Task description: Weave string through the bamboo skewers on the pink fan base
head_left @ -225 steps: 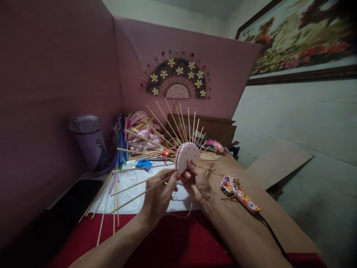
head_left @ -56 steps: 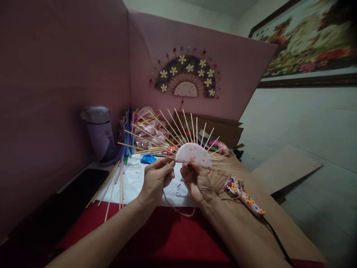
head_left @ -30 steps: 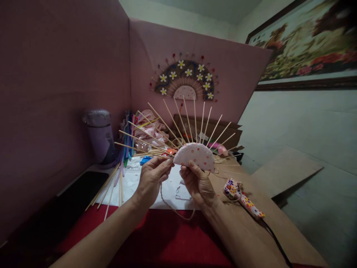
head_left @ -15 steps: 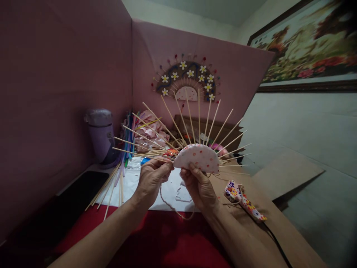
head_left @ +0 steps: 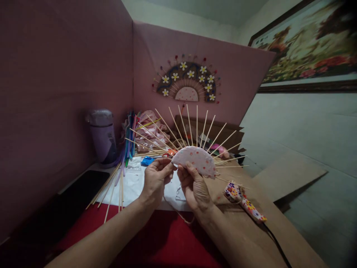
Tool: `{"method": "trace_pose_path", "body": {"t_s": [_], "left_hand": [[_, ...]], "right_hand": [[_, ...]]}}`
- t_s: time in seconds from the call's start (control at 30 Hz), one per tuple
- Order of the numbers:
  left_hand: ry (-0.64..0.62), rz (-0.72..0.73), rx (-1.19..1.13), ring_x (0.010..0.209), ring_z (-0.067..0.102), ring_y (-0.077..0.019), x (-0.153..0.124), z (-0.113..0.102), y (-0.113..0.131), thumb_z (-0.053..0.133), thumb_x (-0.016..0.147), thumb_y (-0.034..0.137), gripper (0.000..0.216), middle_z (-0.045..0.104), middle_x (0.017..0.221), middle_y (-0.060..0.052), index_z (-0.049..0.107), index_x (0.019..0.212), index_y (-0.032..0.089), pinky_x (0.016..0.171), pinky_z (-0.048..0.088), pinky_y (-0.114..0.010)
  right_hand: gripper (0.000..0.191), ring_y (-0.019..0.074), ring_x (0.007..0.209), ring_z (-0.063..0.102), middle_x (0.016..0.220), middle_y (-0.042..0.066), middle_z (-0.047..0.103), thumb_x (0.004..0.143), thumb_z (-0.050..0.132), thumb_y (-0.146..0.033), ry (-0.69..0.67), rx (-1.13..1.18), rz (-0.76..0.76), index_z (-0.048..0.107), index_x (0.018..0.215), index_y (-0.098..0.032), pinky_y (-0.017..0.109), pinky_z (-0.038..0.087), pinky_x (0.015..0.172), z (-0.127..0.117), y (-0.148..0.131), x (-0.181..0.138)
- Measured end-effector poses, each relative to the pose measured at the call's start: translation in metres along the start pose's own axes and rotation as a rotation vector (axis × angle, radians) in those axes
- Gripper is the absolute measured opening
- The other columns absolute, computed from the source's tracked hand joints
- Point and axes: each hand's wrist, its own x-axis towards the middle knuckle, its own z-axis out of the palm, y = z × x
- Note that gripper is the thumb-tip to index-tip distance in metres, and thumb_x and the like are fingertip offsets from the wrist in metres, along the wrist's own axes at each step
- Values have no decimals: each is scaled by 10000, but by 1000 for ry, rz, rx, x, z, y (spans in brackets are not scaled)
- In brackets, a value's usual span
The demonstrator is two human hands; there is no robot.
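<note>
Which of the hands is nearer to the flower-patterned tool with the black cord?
Right. The right hand is to the left of the flower-patterned tool, not touching it; the left hand is farther left, past the right one.

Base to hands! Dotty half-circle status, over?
Left grip at left corner of spotted half-circle; right grip on its lower edge. Sticks fan out from its curved side. String hangs below, seemingly not in the way.

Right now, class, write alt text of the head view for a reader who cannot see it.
A person's left hand and right hand hold a spotted half-disc, thin sticks fanning from its curved edge. Behind it, a flowered fan is mounted on a pink panel.
</note>
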Motion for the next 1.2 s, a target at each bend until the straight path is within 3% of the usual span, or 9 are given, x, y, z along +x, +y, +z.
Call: {"method": "trace_pose_path", "body": {"t_s": [0.27, 0.4, 0.57, 0.77, 0.83, 0.9, 1.0, 1.07, 1.2], "left_hand": [[-111, -151, -34, 362, 418, -21, 8, -3, -5, 778, 554, 198, 263, 587, 518, 2, 608, 725, 93, 344, 263, -131], [-161, -140, 7, 369, 449, -28, 7, -3, -6, 776, 572, 232, 263, 614, 559, -13, 599, 715, 100, 328, 256, -124], [-131, -32, 117, 432, 559, -112, 5, 3, -4, 801, 527, 267, 304, 650, 580, -39, 602, 695, 109, 349, 338, -173], [-64, 123, 320, 518, 554, -115, 16, 13, -2, 778, 544, 232, 163, 643, 562, -30, 665, 571, 118, 535, 421, -227], [-73, 211, 415, 545, 536, -118, 21, 16, -2, 757, 571, 225, 143, 623, 550, -21, 658, 516, 137, 574, 412, -239], [-63, 348, 511, 593, 522, -124, 25, 19, -2, 751, 575, 199, 162, 602, 550, -14, 642, 463, 158, 617, 399, -241], [-63, 477, 579, 632, 509, -132, 29, 23, -2, 760, 558, 166, 166, 586, 554, -7, 642, 442, 181, 656, 384, -244], [-84, 488, 575, 634, 508, -133, 30, 26, -4, 769, 548, 165, 137, 591, 568, -5, 660, 469, 187, 660, 382, -245], [-132, 470, 531, 680, 530, -141, 25, 31, -5, 768, 570, 194, 76, 625, 632, -19, 696, 548, 188, 682, 385, -246]], "right_hand": [[173, 66, 579, 615, 627, -39, 681, 578, 774, -115, -4, -5, -39, 642, 683, -150, 172, 519, 606, -6, 4, 5], [164, 65, 588, 589, 636, -49, 665, 606, 770, -179, 33, -20, 7, 629, 690, -164, 164, 473, 535, -10, 6, 7], [182, 80, 567, 569, 637, -26, 657, 606, 776, -219, -74, -58, 68, 624, 679, -149, 191, 463, 521, -6, 7, 6], [189, 121, 768, 637, 778, -9, 699, 638, 759, -244, -98, -15, 166, 625, 752, -173, 285, 519, 736, -4, -6, 6], [215, 124, 755, 642, 832, 22, 705, 653, 748, -269, -133, -33, 212, 634, 802, -162, 249, 526, 665, -4, -12, 8], [237, 125, 717, 644, 811, 38, 705, 659, 739, -276, -138, -54, 249, 637, 834, -153, 171, 481, 496, -4, -17, 9], [236, 90, 582, 608, 677, 16, 678, 673, 720, -288, -134, -73, 241, 640, 838, -138, 105, 271, 298, -4, -22, 11], [215, 54, 490, 546, 609, -13, 649, 667, 723, -277, -129, -59, 185, 638, 800, -129, 100, 216, 277, -3, -23, 12], [180, 29, 427, 478, 583, -41, 646, 631, 738, -232, -85, -36, 87, 623, 734, -140, 94, 249, 291, -3, -28, 14]]}}
